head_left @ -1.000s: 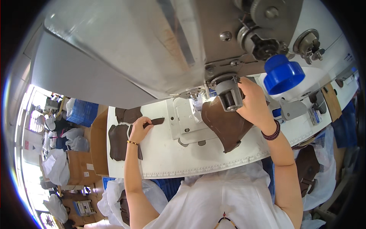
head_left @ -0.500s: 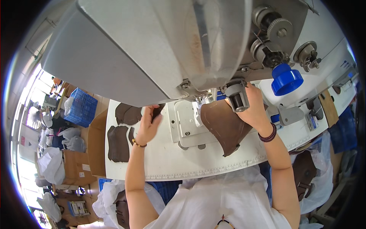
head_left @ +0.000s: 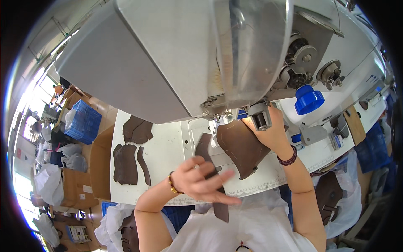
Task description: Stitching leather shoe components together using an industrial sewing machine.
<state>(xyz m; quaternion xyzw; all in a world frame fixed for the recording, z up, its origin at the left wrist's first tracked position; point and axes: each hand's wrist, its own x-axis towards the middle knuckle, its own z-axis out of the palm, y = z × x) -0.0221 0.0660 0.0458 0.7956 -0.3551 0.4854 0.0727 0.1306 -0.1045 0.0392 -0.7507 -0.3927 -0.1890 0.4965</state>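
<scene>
A narrow curved strip of brown leather-like material (head_left: 204, 147) lies across the front of the sewing table, its lower end past the table edge. My left hand (head_left: 199, 180) has it between the fingers, some of them stretched out and a little blurred. Under the sewing machine head lies a larger brown leather-like panel (head_left: 241, 145) with pale marked lines along its edge. My right hand (head_left: 270, 130) grips this panel at its upper right edge; a machine part hides some of its fingers. The metal needle area (head_left: 218, 122) is just left of the panel's top.
Brown cut pieces lie at the table's left: a stack (head_left: 126, 164), a curved strip (head_left: 143, 164) and another group (head_left: 137, 129). The grey machine head (head_left: 168, 54) overhangs the work, with a blue knob (head_left: 310, 100). A cardboard box (head_left: 103, 164) stands beside the table.
My left hand has moved from the table's left side toward me and rightward, bringing a brown strip across in front of the panel. My right hand stays at the panel.
</scene>
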